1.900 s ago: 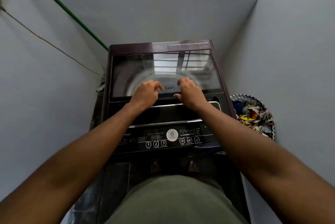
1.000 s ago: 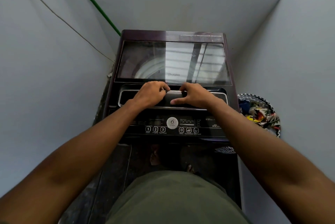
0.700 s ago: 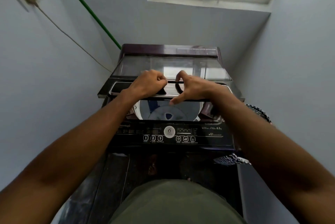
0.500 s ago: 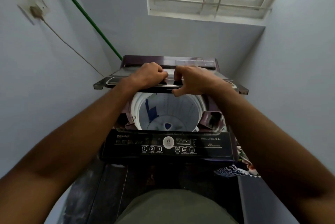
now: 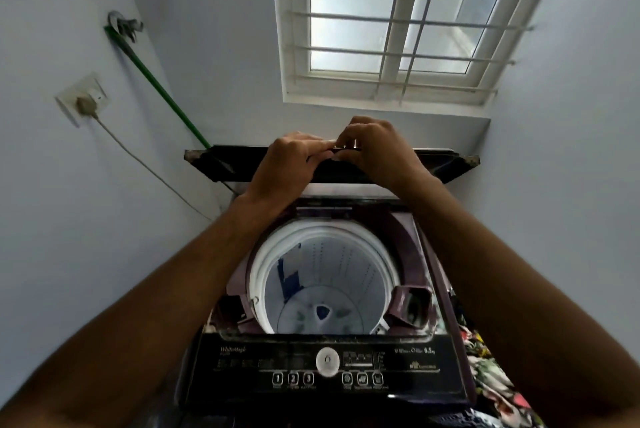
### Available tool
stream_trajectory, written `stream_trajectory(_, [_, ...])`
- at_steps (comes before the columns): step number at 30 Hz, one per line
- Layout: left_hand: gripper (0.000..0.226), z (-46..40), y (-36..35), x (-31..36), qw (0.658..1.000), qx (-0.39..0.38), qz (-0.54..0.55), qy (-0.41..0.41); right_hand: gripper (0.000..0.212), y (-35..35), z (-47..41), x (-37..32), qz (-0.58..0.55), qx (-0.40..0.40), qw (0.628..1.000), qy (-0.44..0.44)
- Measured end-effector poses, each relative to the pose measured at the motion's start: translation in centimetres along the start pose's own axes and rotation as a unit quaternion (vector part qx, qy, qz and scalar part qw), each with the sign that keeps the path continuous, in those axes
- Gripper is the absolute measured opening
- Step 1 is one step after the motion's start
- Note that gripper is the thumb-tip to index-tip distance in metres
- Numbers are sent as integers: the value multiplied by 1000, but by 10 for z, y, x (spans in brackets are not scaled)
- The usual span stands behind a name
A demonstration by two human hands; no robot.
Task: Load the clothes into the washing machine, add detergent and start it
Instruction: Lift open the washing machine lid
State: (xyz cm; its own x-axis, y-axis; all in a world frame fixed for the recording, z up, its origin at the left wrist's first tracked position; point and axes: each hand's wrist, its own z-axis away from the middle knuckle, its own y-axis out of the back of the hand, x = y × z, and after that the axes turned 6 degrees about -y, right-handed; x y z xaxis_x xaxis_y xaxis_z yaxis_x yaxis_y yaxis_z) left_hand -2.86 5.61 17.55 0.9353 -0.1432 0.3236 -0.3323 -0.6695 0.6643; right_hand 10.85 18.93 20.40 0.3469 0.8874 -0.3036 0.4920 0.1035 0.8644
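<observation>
The washing machine [image 5: 329,306] is a top-loading one and it stands in a narrow corner between pale walls, under a barred window [image 5: 398,22]. In the head view, its folding lid [image 5: 446,164] is raised and folded back at the far side of the machine. The left hand [image 5: 287,164] and the right hand [image 5: 377,153] hold the lid's upper edge near its middle, close together, with the fingers curled over the edge and clamped on it. The white drum [image 5: 325,278] is open below the forearms, and I see no clothes inside it, only a blue part on its left wall and a blue piece at the bottom. The control panel [image 5: 325,368] with a round knob and numbered buttons is at the near side. The clothes [image 5: 491,372], a colourful patterned heap, lie low at the right of the machine; what holds them I cannot tell.

I judge that the lid is stiff and rather light, but its glossy surface may slip, so the edge at the middle is a good place to hold. It should be rested gently at the back, because a glass panel can crack. The clothes will be soft and limp and light when dry; they are best taken by bunching a handful from the top of the heap. The detergent is not in view.
</observation>
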Motion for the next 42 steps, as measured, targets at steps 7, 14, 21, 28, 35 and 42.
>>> stream_trajectory(7, [20, -56, -5, -29, 1000, 19, -5, 22, 22, -23, -34, 10, 83, 146, 986, -19])
stream_trajectory(14, [18, -93, -26, -66, 989, 63, -133, 17, 47, -39, -66, 25, 151, 143, 976, -62])
stream_trajectory(21, [12, -120, -43, -84, 979, 93, -183, 14, 66, -43, -107, 46, 129, 38, 987, -84])
stream_trajectory(28, [27, -142, -57, -109, 983, 39, -174, 35, 103, -58, -137, 61, 177, -39, 978, -105])
stream_trajectory(35, [39, -163, -73, -138, 982, -28, -167, 79, 106, -65, -167, 73, 163, -94, 973, -130])
stream_trajectory(42, [48, -180, -83, -158, 977, -85, -164, 109, 107, -72, -184, 81, 168, -129, 966, -146])
